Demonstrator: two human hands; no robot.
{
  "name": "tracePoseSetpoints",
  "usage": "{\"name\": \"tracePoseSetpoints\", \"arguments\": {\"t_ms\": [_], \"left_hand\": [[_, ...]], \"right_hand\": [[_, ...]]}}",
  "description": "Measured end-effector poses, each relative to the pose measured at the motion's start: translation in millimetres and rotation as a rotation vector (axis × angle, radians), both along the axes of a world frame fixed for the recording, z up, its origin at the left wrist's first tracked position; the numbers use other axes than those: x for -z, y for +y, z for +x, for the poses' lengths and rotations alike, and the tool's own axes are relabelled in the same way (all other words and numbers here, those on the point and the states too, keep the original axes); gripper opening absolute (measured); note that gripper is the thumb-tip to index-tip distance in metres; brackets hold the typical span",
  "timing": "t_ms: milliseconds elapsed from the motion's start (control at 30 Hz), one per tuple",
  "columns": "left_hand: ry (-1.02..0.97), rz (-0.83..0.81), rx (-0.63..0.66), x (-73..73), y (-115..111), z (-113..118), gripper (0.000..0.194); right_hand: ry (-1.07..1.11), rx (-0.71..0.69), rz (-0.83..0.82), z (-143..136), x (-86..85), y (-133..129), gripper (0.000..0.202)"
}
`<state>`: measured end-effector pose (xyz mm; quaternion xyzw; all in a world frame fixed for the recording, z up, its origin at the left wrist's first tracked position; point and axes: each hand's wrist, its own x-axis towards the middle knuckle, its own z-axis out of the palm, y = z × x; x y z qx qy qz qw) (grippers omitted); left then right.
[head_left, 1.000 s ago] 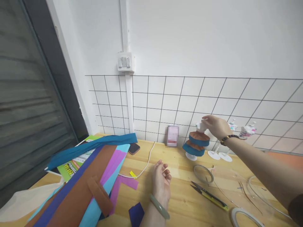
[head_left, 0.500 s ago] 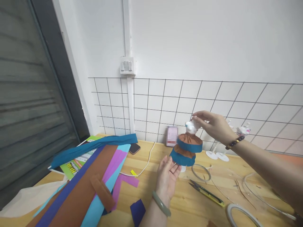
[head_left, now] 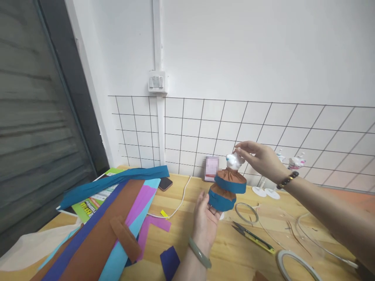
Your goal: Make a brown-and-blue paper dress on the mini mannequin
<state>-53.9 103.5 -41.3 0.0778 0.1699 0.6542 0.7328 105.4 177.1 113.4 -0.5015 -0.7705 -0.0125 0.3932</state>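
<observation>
A small figure (head_left: pixel 231 180) with a white top and two gathered tiers of brown and blue material is held up over the wooden table. My right hand (head_left: pixel 258 158) pinches its white top from the right; a beaded bracelet is on that wrist. Below the lower tier, my left hand (head_left: pixel 206 222) is cupped with its fingers around the underside, and a green bangle circles the wrist. The blue tier hides the left fingertips in part. A white round base shows just beneath the figure.
Coloured sheets (head_left: pixel 96 230) cover the left of the table (head_left: pixel 175 195). Yellow-handled snips (head_left: pixel 253 237), a wire ring (head_left: pixel 247 213) and a tape roll (head_left: pixel 295 265) lie at the right. White stands (head_left: pixel 272 193), a phone (head_left: pixel 165 184) and a wire grid stand or lie behind.
The figure has shifted slightly left, its lower tier dropping and tilting a little. My right hand has moved left with it; my left hand has barely moved.
</observation>
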Motion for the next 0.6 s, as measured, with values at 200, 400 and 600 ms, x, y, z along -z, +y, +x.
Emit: {"name": "tracePoseSetpoints", "arguments": {"t_ms": [200, 400, 600], "left_hand": [[0.037, -0.119, -0.001, 8.9, 5.7, -0.1, 0.018], [0.075, -0.23, -0.017, 17.6, 7.1, 2.0, 0.012], [0.124, -0.31, -0.044, 22.2, 8.7, 2.2, 0.009]], "right_hand": [[-0.046, 0.177, 0.048, 24.8, 0.0, 20.9, 0.021], [-0.104, 0.346, 0.013, 55.0, 15.9, 51.5, 0.022], [-0.122, 0.376, -0.099, 68.0, 38.9, 74.7, 0.025]]}}
